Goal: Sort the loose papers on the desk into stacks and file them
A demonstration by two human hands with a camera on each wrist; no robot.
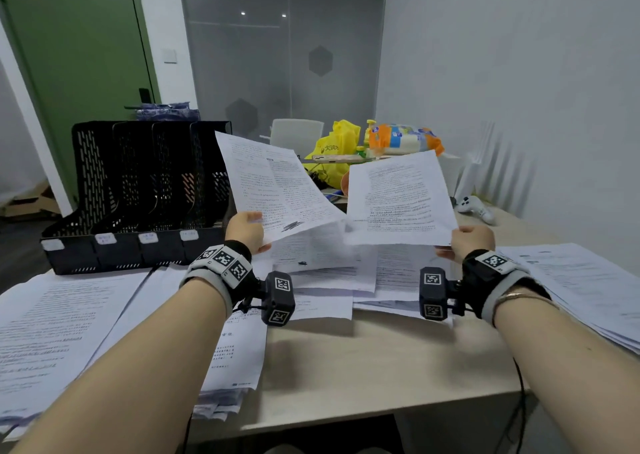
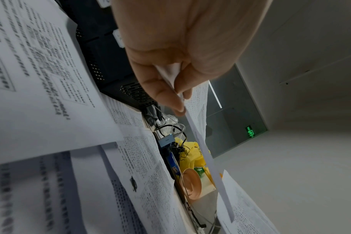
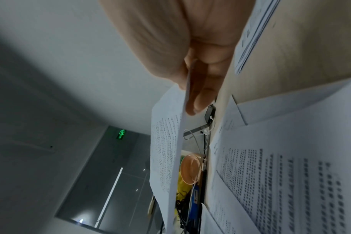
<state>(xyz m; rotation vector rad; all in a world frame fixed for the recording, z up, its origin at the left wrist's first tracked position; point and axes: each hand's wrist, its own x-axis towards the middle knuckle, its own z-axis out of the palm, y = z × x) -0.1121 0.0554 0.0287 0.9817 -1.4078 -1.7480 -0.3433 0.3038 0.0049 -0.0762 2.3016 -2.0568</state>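
My left hand pinches the lower corner of a printed sheet and holds it up, tilted left, above the desk. In the left wrist view the left hand has thumb and fingers closed on that sheet's edge. My right hand pinches the lower right corner of a second printed sheet, also raised. The right wrist view shows the right hand gripping this sheet edge-on. Loose printed papers lie in a heap beneath both sheets. A black four-slot file rack stands at the left rear.
Paper stacks lie at the left front and along the right side of the wooden desk. Behind are a yellow bag, a snack pack, a white game controller and cables. A wall stands close on the right.
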